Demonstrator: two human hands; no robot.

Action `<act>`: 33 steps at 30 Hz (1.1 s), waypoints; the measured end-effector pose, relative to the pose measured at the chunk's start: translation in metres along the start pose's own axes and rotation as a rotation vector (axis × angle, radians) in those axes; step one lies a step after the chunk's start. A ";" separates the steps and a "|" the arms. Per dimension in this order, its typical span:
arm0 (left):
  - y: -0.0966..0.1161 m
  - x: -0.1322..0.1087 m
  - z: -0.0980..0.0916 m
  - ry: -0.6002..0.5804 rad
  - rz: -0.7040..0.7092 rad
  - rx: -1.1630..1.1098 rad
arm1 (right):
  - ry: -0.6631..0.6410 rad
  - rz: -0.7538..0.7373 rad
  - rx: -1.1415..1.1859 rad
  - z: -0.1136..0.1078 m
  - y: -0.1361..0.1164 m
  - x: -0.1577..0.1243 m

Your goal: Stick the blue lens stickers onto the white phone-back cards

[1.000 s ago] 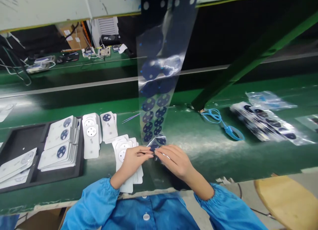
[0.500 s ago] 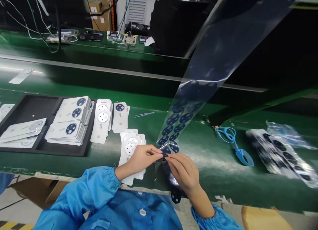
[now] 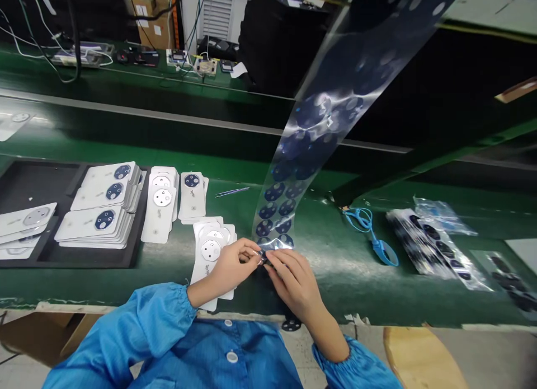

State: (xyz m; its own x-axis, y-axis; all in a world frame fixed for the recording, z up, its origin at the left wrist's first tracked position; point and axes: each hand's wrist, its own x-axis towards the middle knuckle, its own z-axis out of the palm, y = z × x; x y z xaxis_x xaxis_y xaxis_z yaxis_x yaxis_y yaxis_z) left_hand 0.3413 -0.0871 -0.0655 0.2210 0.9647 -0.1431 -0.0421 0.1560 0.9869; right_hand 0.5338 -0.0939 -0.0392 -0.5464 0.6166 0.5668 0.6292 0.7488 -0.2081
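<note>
Green tabletop (image 3: 335,271): white card stacks (image 3: 159,207) lie left of a clear film strip (image 3: 312,140) carrying dark round labels (image 3: 274,192), which rises taut from its lower end. Left hand (image 3: 230,264) and right hand (image 3: 291,282) together, clamped on that end, apparently holding the strip under tension.

A green counter (image 3: 344,282) runs across the room, with a second green counter (image 3: 126,81) beyond it, carrying cables and small devices. Further back stand a cardboard box (image 3: 149,14), a white louvered vent (image 3: 217,17) and a black cabinet (image 3: 272,42). A round wooden stool (image 3: 419,358) sits on the grey floor (image 3: 482,361).
</note>
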 end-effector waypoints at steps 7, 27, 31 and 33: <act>0.002 0.001 0.000 -0.013 0.063 0.071 | -0.042 -0.010 -0.012 -0.006 0.002 0.002; 0.019 -0.045 -0.054 0.240 0.547 0.947 | 0.132 1.034 1.070 -0.020 -0.041 0.015; -0.004 -0.098 -0.070 0.272 0.481 1.152 | 0.055 1.037 1.170 0.020 -0.053 0.032; -0.019 -0.114 -0.066 0.248 0.455 1.219 | 0.019 1.031 1.180 0.039 -0.056 0.041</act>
State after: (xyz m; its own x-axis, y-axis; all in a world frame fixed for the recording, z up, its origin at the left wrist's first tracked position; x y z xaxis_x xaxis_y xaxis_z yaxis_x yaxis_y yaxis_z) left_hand 0.2525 -0.1860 -0.0727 0.2319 0.9130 0.3357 0.8608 -0.3533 0.3663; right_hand 0.4544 -0.1012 -0.0355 -0.1570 0.9670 -0.2007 -0.0637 -0.2127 -0.9750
